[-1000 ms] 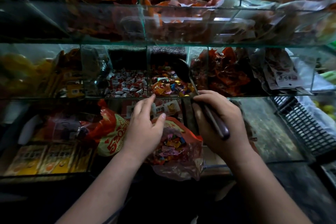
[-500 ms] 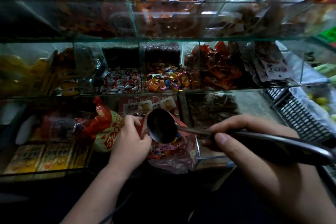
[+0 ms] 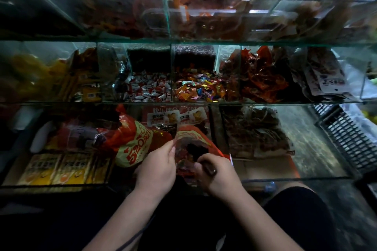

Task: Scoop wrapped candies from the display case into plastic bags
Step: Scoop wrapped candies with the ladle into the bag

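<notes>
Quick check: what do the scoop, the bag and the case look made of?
Scoop: probably metal, dark bowl, glossy handle. Bag: thin plastic, clear with red print, crinkled. Case: glass, see-through panes with green edges.

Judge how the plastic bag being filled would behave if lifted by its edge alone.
Likely floppy: the plastic bag creases and sags where the left hand pinches its rim. Probably bottom-heavy, since candies sit inside. Its glossy film may slip from a light pinch.
</notes>
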